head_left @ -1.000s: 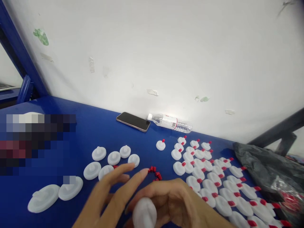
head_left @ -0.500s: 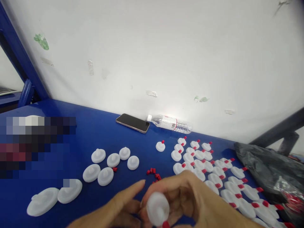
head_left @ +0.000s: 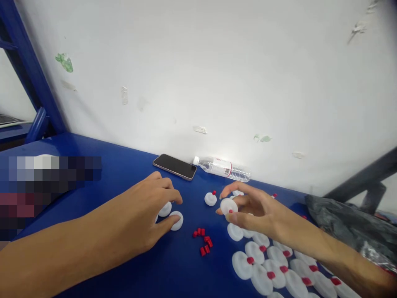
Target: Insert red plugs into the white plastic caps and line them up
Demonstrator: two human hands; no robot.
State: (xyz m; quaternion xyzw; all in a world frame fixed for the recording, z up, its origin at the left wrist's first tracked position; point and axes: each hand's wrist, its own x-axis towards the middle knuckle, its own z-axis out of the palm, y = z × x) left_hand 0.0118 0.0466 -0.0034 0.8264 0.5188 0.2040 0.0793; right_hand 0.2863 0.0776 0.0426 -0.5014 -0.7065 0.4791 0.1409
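Right hand (head_left: 248, 209) pinching white disc (head_left: 228, 205); left hand (head_left: 145, 219) grasping another disc (head_left: 177, 220); bottle label (head_left: 227, 171) unreadable.

Both forearms outstretched, left hand (head_left: 149, 215) palm-down, right hand (head_left: 251, 207) in a pinching grip (fingers curled).

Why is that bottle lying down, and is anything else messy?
The water bottle lies on its side by the wall, next to the phone. A few small red caps sit loose between the hands. Nothing looks spilled or broken.
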